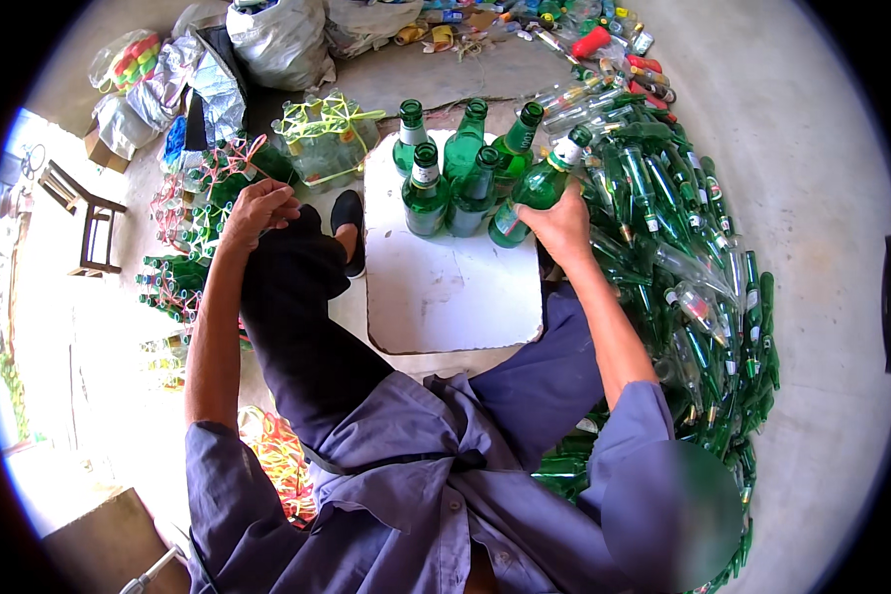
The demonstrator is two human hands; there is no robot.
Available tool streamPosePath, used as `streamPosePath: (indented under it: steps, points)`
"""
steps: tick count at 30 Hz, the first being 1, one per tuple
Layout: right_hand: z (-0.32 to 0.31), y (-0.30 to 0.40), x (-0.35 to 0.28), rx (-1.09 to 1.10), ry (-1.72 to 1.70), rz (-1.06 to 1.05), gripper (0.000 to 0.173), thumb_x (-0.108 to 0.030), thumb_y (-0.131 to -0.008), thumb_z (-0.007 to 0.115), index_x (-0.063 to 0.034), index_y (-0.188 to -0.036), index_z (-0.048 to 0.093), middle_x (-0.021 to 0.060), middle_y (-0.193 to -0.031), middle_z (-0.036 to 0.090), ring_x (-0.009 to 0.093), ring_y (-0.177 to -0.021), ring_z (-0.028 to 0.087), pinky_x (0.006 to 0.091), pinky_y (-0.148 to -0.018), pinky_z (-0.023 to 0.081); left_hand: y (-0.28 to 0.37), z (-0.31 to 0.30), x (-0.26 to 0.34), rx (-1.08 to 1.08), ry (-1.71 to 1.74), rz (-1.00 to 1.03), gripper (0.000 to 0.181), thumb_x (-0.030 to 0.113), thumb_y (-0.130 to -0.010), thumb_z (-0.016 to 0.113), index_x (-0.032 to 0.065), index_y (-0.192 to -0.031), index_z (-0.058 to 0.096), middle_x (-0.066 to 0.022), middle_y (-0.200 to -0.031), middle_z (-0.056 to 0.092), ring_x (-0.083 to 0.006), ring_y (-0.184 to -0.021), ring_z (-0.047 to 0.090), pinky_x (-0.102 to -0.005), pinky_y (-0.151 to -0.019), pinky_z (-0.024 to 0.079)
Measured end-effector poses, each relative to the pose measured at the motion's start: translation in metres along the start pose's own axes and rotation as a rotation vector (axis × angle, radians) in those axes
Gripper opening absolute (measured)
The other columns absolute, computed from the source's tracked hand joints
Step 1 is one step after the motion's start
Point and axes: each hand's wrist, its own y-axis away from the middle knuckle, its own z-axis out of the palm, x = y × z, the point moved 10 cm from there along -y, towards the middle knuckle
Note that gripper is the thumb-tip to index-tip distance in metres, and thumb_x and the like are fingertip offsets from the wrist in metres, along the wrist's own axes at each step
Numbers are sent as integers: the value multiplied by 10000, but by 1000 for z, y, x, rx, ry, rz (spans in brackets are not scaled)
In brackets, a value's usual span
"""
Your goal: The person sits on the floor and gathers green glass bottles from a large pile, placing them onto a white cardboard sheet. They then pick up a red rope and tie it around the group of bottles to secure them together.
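Note:
My right hand grips a green glass bottle around its body. That bottle leans to the right at the right edge of a white board with chipped edges, in front of my lap. Several other green glass bottles stand upright in a tight cluster on the board's far half. Some carry paper labels, and their mouths look uncapped. Above my left knee, my left hand has its fingers curled in, with nothing visible in them.
A heap of loose glass bottles lies along my right side. To my left stand tied bundles of green bottles and a strapped bundle of clear bottles. Coloured strapping lies near my left hip. Stuffed sacks stand at the back.

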Motion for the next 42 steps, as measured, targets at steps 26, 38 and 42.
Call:
streamPosePath:
  steps: [26, 38, 42]
  points:
    - [54, 25, 73, -271, 95, 198, 571, -284, -699, 788, -13, -1161, 588, 226, -1055, 681, 397, -1010, 648, 433, -876, 506, -7, 22, 12, -14, -319, 82, 223, 198, -855, 642, -5, -947, 643, -64, -823, 678, -144, -708, 674, -267, -613, 520]
    - [71, 28, 98, -346, 18, 369, 410, -218, -690, 723, -49, -1057, 654, 197, -963, 698, 366, -950, 663, 407, -841, 503, -1, 124, 29, -207, -656, 490, 438, 316, -835, 673, -23, -1107, 621, -202, -1076, 666, -335, -989, 646, -378, -868, 507]
    - [74, 26, 102, -352, -88, 314, 215, -92, -708, 710, -12, -901, 657, 75, -802, 643, 180, -682, 581, 314, -620, 451, -14, 156, -3, -145, 230, -7, 742, 584, -943, 489, -11, -1383, 443, -174, -1388, 507, -303, -1308, 451, -440, -1051, 361]
